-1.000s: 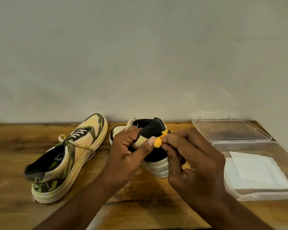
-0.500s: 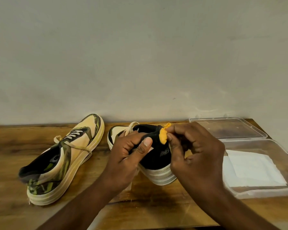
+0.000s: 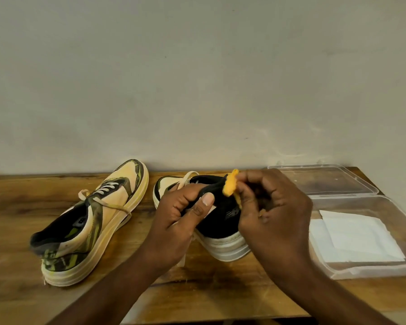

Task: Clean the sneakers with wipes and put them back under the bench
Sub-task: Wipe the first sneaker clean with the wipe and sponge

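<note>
Two cream, black and olive sneakers stand on the wooden bench top [image 3: 14, 207]. The left sneaker [image 3: 89, 221] lies free, toe toward the wall. My left hand [image 3: 183, 219] grips the tongue and collar of the right sneaker [image 3: 223, 221], which is partly hidden behind both hands. My right hand [image 3: 267, 207] pinches a small crumpled yellow-orange wipe [image 3: 230, 185] against the top of that sneaker's black heel collar.
A clear plastic box [image 3: 373, 266] sits at the right with flat white wipes [image 3: 356, 235] inside; its open lid [image 3: 324, 181] lies behind it against the wall. The bench's front edge runs close below my forearms.
The yellow-orange wipe in my right hand has moved up and along the sneaker's collar. The left hand keeps its grip; the sneaker has turned slightly.
</note>
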A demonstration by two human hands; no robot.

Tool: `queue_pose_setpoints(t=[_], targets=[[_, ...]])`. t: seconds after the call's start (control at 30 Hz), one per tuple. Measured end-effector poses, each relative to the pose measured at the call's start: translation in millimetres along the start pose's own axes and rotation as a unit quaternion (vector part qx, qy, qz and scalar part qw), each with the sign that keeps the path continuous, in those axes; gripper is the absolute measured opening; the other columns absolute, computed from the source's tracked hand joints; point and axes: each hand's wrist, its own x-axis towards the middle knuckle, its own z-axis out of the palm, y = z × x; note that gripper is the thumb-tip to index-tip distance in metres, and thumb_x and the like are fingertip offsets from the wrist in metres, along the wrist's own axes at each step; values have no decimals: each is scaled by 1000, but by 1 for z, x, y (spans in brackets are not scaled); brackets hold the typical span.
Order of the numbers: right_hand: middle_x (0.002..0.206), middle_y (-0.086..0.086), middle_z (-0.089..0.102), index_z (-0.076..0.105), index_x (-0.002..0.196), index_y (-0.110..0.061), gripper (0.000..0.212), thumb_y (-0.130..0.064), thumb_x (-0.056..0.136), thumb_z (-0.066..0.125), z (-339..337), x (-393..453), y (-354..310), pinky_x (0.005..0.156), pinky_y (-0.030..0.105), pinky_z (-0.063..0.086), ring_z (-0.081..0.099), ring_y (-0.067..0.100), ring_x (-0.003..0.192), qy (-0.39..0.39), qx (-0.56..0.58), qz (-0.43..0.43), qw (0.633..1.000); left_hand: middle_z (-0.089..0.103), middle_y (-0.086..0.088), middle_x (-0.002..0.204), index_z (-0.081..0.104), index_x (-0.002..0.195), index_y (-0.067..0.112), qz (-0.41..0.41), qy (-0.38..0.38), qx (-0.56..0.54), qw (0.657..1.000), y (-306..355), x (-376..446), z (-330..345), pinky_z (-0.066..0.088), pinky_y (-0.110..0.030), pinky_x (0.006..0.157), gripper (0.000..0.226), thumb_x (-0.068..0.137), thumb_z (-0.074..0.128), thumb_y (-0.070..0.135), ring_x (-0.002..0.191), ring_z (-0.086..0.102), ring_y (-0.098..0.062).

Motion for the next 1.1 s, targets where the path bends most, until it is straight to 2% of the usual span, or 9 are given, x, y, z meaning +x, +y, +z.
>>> queue_pose_setpoints(t=[0.13, 0.4, 0.47, 0.63, 0.7, 0.77, 0.93, 1.0, 1.1], targets=[[94, -9, 73, 78, 101, -18, 20, -4, 88, 78, 1, 5, 5, 74, 27, 62, 71, 9, 88, -9, -3, 41, 999, 76, -9, 112, 72, 123, 7, 8, 7, -5, 1000, 2, -4, -2, 57, -31, 90, 33, 102, 51, 22, 109, 71, -28], [97, 5, 69, 77, 100, -3, 13, 3, 90, 71, 4, -6, -16, 80, 13, 49, 63, 9, 90, -60, -74, -176, 980, 77, 1, 105, 75, 115, 13, 17, -5, 0, 1000, 7, -5, -7, 54, -25, 86, 23, 102, 56, 15, 99, 71, -17], [96, 7, 68, 77, 100, -1, 13, 3, 90, 69, 6, -8, -17, 81, 10, 47, 62, 10, 89, -61, -87, -192, 976, 77, 1, 108, 75, 117, 14, 14, -7, 0, 1000, 6, -6, -7, 54, -25, 88, 23, 102, 57, 12, 101, 71, -17], [91, -9, 71, 78, 97, -22, 23, -1, 87, 76, -1, 14, 10, 71, 21, 58, 69, 7, 83, -23, -58, 11, 998, 76, -7, 114, 75, 120, 11, 11, -9, -1, 1000, 8, -9, -9, 56, -28, 90, 26, 104, 55, 13, 109, 71, -25], [90, -10, 74, 79, 97, -22, 24, -1, 88, 77, 2, 12, 15, 71, 20, 59, 71, 6, 83, -38, -13, 70, 997, 76, -9, 113, 73, 121, 11, 13, -6, -3, 1000, 7, -10, -11, 56, -31, 89, 28, 102, 53, 17, 109, 70, -28], [93, -9, 75, 79, 101, -18, 22, 0, 89, 77, 3, 8, 7, 74, 16, 58, 71, 6, 88, -51, 17, 54, 997, 75, -8, 112, 73, 120, 14, 6, 0, 6, 1000, 6, -9, -13, 57, -32, 89, 30, 101, 52, 22, 108, 70, -29], [95, -1, 71, 77, 100, -7, 18, 5, 87, 77, -3, 7, -5, 76, 18, 55, 70, 12, 90, -76, -9, -123, 989, 74, -4, 111, 73, 120, 11, 9, -9, 33, 999, -2, -7, -12, 54, -31, 91, 29, 102, 52, 21, 107, 69, -28], [95, -2, 71, 77, 100, -9, 19, 4, 87, 77, -7, 12, 4, 74, 17, 55, 70, 11, 89, -79, -27, -102, 991, 74, -3, 111, 73, 119, 11, 14, -14, 46, 999, -2, -6, -9, 53, -30, 90, 29, 102, 52, 21, 108, 68, -27], [91, -8, 75, 78, 98, -18, 21, 0, 87, 78, -15, 23, 25, 71, 13, 56, 71, 5, 84, -46, -15, 39, 998, 76, 4, 112, 73, 120, 14, 19, -5, 20, 1000, 4, -3, -3, 55, -23, 88, 28, 101, 53, 21, 110, 70, -18]])
